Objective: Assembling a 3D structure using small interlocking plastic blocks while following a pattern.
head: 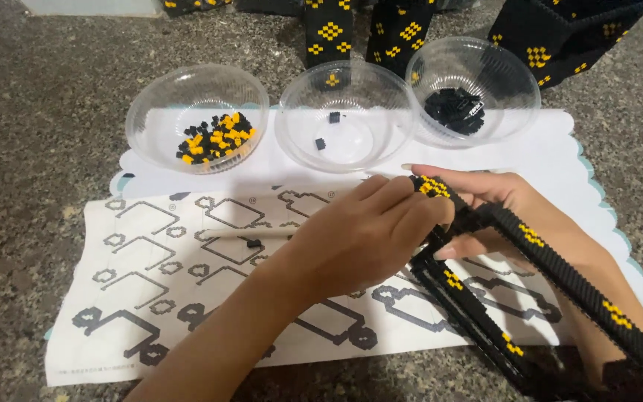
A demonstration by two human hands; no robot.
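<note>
Both arms are bare all the way to the frame's edge, no sleeves showing. No rings, bracelets or watch on either one that I can spot. The left hand [359, 234] has smooth knuckles and slim fingers. The right hand [500, 205] has longish nails, natural-looking, with no coloured polish visible.

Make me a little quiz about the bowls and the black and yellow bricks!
1. True or false: the left hand rests on the black-and-yellow brick frame.
2. Which clear bowl holds mixed black and yellow bricks? A) left bowl B) middle bowl C) right bowl
3. Fill in: the printed instruction sheet lies ____ the hands.

Key: 1 true. 2 A. 3 under. The right hand grips the frame too; the middle bowl has just a few black bricks.
</note>
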